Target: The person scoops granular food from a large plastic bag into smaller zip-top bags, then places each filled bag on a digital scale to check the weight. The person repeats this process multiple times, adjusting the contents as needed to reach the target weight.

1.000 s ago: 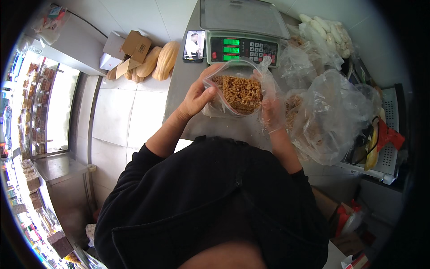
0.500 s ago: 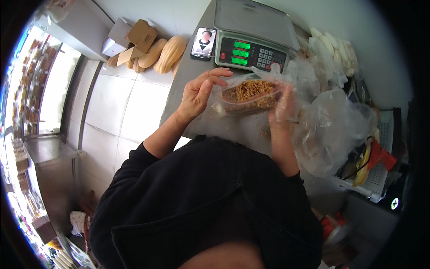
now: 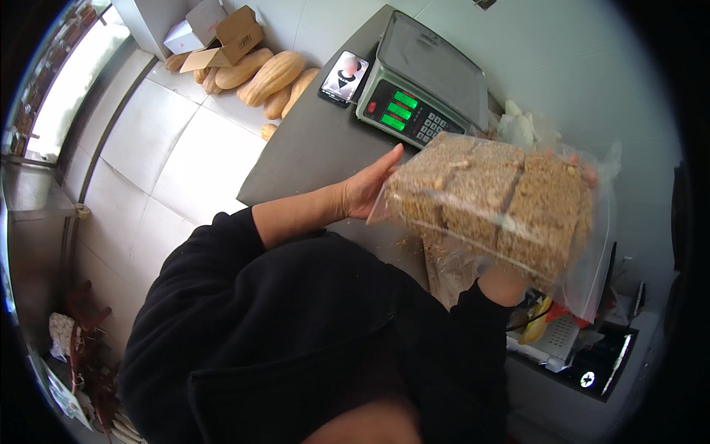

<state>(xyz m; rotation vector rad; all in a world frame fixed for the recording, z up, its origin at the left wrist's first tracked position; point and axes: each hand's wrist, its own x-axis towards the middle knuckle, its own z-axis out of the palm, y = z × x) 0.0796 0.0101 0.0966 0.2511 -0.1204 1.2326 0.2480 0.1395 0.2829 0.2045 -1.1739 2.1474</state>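
A clear plastic zip bag [image 3: 481, 196] packed with crumbly tan-brown blocks, perhaps nut brittle, is held up tilted above the right part of the counter. Dark gaps part the blocks inside. My left hand [image 3: 370, 185] grips the bag's left end, its thumb up along the edge and its other fingers hidden behind. From below, my right forearm passes under the bag; most of my right hand [image 3: 589, 175] is hidden by it, and only fingertips show, curled over the far right edge. Loose plastic hangs past the blocks on the right.
A digital scale [image 3: 433, 74] with green displays stands on the grey counter [image 3: 296, 159], with a phone [image 3: 345, 77] beside it. White plastic [image 3: 518, 126] lies behind the bag. Right of me is a white basket [image 3: 551, 344]. Squashes [image 3: 272, 78] and an opened carton [image 3: 235, 37] rest on the floor.
The bag has come up off the counter and turned, its packed blocks now facing me. My right hand has gone under and behind it; my left has moved to its left end. The view has swung right.
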